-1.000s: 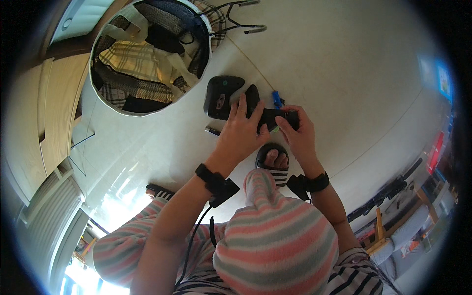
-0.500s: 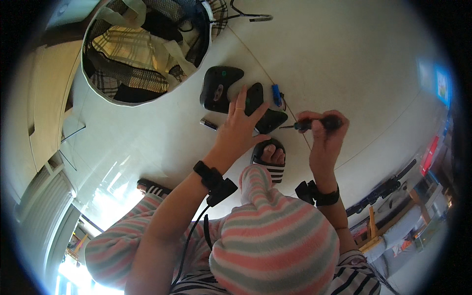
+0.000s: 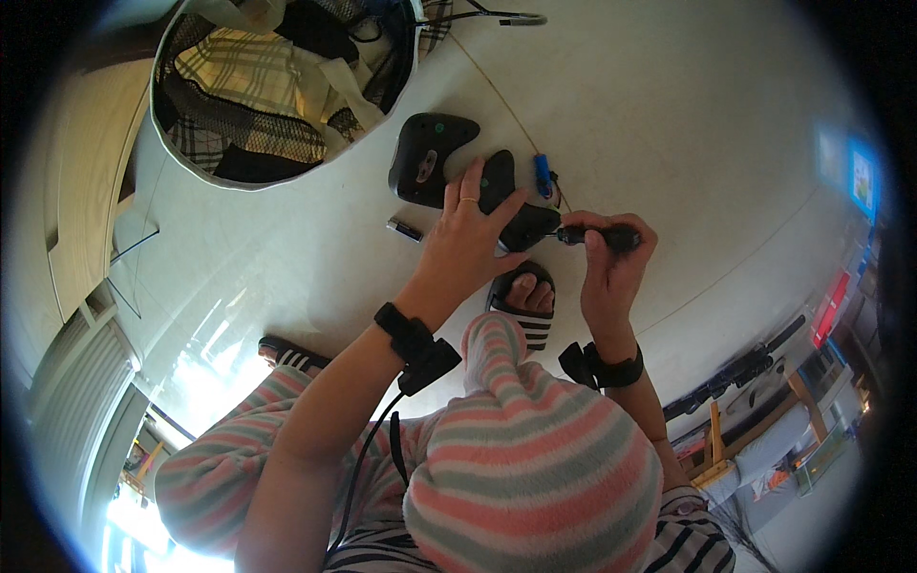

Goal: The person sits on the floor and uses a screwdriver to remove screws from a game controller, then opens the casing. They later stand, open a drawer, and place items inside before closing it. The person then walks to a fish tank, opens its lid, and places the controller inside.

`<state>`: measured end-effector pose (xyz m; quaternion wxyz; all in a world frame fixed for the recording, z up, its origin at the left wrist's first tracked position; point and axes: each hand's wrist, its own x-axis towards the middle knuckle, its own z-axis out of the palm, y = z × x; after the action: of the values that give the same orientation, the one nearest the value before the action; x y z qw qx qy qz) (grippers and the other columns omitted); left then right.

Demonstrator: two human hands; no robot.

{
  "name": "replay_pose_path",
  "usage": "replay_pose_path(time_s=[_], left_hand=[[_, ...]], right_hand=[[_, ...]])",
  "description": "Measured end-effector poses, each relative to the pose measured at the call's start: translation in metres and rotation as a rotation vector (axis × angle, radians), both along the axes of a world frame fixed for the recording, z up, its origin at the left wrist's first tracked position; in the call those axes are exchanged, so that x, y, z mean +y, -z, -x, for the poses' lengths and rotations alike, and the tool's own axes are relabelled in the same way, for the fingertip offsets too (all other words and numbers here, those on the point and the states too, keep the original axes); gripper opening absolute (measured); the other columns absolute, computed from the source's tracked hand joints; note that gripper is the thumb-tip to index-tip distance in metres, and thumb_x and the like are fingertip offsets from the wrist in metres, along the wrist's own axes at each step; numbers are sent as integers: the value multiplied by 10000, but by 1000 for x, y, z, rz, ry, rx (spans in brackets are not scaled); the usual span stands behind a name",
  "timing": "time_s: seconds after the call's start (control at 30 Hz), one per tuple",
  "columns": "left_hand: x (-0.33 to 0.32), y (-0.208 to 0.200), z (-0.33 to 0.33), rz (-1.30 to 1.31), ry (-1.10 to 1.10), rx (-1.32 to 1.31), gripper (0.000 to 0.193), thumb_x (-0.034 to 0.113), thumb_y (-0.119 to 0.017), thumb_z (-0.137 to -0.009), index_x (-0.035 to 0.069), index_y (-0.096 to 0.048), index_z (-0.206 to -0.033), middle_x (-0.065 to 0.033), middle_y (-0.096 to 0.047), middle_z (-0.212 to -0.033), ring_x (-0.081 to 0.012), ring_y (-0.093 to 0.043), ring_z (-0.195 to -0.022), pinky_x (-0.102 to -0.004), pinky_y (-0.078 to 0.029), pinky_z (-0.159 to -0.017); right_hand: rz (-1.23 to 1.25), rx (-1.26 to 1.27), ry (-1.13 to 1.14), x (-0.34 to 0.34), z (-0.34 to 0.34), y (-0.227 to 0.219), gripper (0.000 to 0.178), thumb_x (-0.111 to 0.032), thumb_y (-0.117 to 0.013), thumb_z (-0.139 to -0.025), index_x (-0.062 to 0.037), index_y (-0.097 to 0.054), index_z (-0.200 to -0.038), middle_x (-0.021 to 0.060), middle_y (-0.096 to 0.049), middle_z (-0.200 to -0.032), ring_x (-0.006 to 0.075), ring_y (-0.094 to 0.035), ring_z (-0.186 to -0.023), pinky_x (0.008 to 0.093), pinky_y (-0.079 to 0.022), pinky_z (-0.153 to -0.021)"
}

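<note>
Pale tiled floor (image 3: 688, 105) carries the work, with your sandaled foot (image 3: 528, 294) just behind your left thumb. Your left hand (image 3: 463, 239) lies over a black curved casing (image 3: 527, 227), its fingers spread apart; a second dark part (image 3: 417, 170) sits to their left, and whether the two join is hidden under those fingers. Your right hand (image 3: 616, 272) has its fingers clamped on a dark screwdriver (image 3: 626, 237), its tip pointing at the casing's end nearest them; contact is too small to confirm. Square the shaft up before adding force, press along its line, and let the left fingers brace the casing. Tuck your left thumb aside, since a slip could reach it. Mind the small blue piece (image 3: 543, 174) ahead of your right fingers.
</note>
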<state>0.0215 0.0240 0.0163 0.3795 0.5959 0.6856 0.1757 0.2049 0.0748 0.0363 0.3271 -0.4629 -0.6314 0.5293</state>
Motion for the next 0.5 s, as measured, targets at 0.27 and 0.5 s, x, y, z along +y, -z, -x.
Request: replay_pose_path(time_s=[0.27,0.5], left_hand=[[-1,3,-1,-11,-4,-1,718,264,-847,-654,205,-551,-1305,-253,-273,-1429,-450,-360,-1252,-485,-412,-1031],[-1,7,-2,-16,4,21,728,260,-853,-640,209,-555,-1303,-249,-268,-1428,-450,-356,-1259,-488,-411,-1035]], right_hand=[[15,-24,1,0,-3,2,267,-16,-497,-969,-19,-301,-1152,177,-657,-992,195,-626,-920,321,-483,-870],[-93,-84,-64,9,3,-10,282,-12,-568,-931,-11,-404,-1160,145,-653,-1016,197,-631,-925,314,-504,-836]])
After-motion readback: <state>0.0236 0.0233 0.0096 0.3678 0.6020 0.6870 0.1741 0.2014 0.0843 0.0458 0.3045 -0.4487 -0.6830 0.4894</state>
